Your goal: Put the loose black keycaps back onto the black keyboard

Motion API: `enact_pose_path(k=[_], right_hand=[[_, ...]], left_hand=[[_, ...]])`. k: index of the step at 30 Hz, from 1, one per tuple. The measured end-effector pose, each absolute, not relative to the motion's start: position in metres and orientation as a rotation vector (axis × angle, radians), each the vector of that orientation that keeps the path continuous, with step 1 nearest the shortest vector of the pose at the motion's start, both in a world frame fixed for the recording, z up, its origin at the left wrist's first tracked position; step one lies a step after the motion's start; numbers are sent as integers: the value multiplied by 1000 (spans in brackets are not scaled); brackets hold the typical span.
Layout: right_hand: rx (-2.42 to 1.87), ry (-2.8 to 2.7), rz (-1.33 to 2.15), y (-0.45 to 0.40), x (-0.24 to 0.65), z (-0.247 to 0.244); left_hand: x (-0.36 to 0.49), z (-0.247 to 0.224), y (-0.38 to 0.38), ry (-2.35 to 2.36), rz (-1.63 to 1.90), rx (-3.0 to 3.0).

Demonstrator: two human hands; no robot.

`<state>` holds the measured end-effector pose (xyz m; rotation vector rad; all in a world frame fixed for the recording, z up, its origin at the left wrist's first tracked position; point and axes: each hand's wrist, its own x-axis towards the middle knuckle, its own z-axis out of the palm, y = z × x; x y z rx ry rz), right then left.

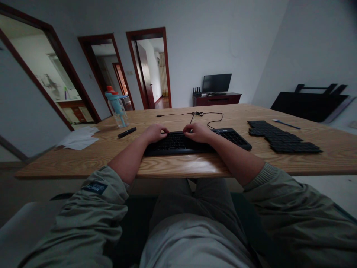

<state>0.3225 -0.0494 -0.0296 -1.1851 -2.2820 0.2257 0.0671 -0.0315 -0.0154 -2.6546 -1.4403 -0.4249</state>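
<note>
A black keyboard [174, 143] lies on the wooden table in front of me, its key area partly hidden by my hands and forearms. Over its upper left part, my left hand [156, 133] is closed, fingers curled and thumb close to the fingertips. My right hand [197, 132] is above the upper middle, with thumb and fingers brought together in a pinch. Whatever either hand may have between its fingertips is too small to make out. Right of the keyboard, many black keycaps [275, 134] lie in rows on the table.
A blue-handled brush [287, 124] is beyond the keycaps. The keyboard's cable [197, 114] lies behind it, bundled in the middle. To the left are a black stick-like object [126, 133], a clear bottle with an orange-topped lid [118, 109] and white tissues [79, 138]. The table's front edge [181, 175] is near me.
</note>
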Motion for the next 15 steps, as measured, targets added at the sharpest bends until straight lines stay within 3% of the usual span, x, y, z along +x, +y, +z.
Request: enact_pose_path(k=[15], right_hand=[[-1192,-2277,238,-51,322,-31]], left_hand=[[66,-11,-35,-1423,-218,-2626]])
